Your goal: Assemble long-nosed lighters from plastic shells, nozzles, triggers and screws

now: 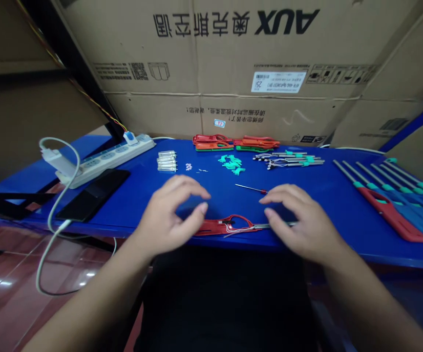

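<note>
Near the table's front edge lies a red lighter half-shell [211, 227], with white wires and a metal tube [270, 225] running out to its right. My left hand [177, 215] is over the shell's left end, fingers curved and apart, holding nothing. Above the tube hovers my right hand [297, 215], thumb and fingers apart, also holding nothing; whether it touches the tube I cannot tell. A screwdriver [251, 188] with a red handle lies just beyond my right fingertips. Green trigger pieces [231, 164] are scattered farther back.
Red, orange and green shells [215, 142] are stacked by the cardboard. Metal tubes with wires [292, 159] lie right of the triggers. Several long lighters [394, 210] line the right side. At left are clear lighter tanks [166, 161], a phone [93, 195] and a power strip [105, 160].
</note>
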Demonstrator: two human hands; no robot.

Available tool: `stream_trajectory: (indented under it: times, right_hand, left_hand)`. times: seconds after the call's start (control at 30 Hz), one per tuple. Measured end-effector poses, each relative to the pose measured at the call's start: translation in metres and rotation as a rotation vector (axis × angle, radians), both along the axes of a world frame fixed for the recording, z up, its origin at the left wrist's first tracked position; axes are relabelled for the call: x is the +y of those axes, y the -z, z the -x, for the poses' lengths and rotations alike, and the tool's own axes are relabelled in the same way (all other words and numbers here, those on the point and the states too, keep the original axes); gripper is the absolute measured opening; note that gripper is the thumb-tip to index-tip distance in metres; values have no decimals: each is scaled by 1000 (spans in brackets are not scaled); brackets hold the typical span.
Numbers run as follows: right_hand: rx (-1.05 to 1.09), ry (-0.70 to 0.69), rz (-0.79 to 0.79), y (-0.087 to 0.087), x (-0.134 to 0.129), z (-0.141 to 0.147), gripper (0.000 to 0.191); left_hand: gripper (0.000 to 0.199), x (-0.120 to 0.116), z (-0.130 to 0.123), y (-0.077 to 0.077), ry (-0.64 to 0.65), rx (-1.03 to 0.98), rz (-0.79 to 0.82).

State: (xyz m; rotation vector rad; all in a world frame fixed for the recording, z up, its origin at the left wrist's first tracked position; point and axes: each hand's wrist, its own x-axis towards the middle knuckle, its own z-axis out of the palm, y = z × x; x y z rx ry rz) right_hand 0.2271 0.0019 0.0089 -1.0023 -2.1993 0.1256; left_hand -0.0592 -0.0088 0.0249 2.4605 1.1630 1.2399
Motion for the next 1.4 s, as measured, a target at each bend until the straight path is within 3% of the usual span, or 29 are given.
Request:
stream_trajectory:
  times: [0.13, 0.2, 0.27, 0.37, 0.43, 0.5, 0.67, 0.77, 0.83, 1.03, 1.17, 1.27, 1.33, 1.4]
  right_hand:
    - [-32, 117, -122, -38, 66, -11, 16]
    - [-104, 170, -92, -50, 104, -15, 18]
    - [-155, 224, -49, -52, 136, -20, 15]
    - [-115, 299, -18, -39, 162, -30, 15]
    - [-95, 314, 20, -27, 165, -37, 18]
    - [-78, 321, 69, -18, 161, -41, 21]
    - [-68, 296, 138, -9, 153, -38, 23]
    - [-87, 254, 152, -7, 154, -33, 21]
    - [-103, 231, 159, -6, 155, -31, 20]
    - [-139, 192, 151, -6, 154, -33, 23]
    - [-205, 74, 129, -8, 149, -29, 26]
    - [-285, -66, 123, -8, 145, -19, 27]
    - [-336, -129, 118, -6, 144, -9, 27]
    - [-373, -159, 116, -4, 146, 1, 26]
  left_hand:
    - [25, 70, 9, -46, -160, 46, -57]
    - [28, 112, 7, -57, -253, 38, 25]
    - [26, 146, 4, -52, -305, -4, 65]
    - [28, 173, 3, -25, -278, 38, 135]
    - [25, 174, 6, -8, -183, 116, 225]
    - [26, 168, 9, -1, -68, 198, 302]
    - [40, 133, -3, -17, 296, 446, 480]
    - [69, 107, -21, -27, 613, 602, 544]
    - [77, 92, -32, -29, 677, 687, 513]
    - [80, 70, -41, -28, 608, 878, 447]
    - [60, 80, -33, -28, 599, 759, 420]
    - [31, 98, -23, -27, 379, 587, 226]
    - [25, 110, -17, -25, 200, 514, 123]
    - [25, 120, -15, -21, 143, 470, 131]
